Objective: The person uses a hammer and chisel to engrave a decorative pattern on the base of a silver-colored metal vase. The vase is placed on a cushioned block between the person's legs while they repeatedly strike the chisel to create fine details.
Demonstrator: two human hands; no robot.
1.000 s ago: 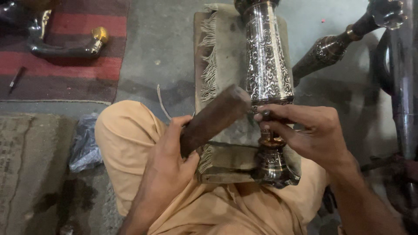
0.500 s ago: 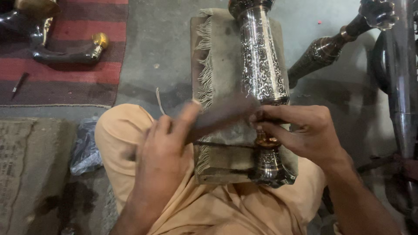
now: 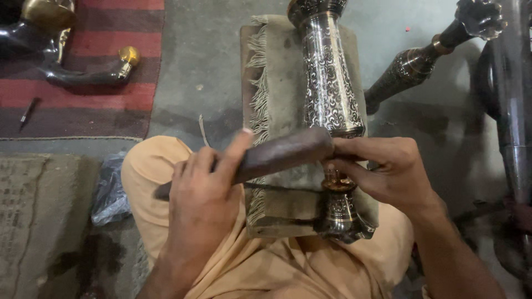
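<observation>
left hand [image 3: 202,194] grips dark wooden block [image 3: 280,155] | right hand [image 3: 382,171] pinches engraved metal vase [image 3: 330,94] neck | fringed pad [image 3: 277,99]

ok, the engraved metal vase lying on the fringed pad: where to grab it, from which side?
Probably the narrow neck near its flared foot, from the person's right, where the right hand already pinches it. The engraved vase lies lengthwise on the fringed pad, and its wide patterned body looks too broad to clamp. The left hand holds a dark wooden block against it, blocking the left side.
</observation>
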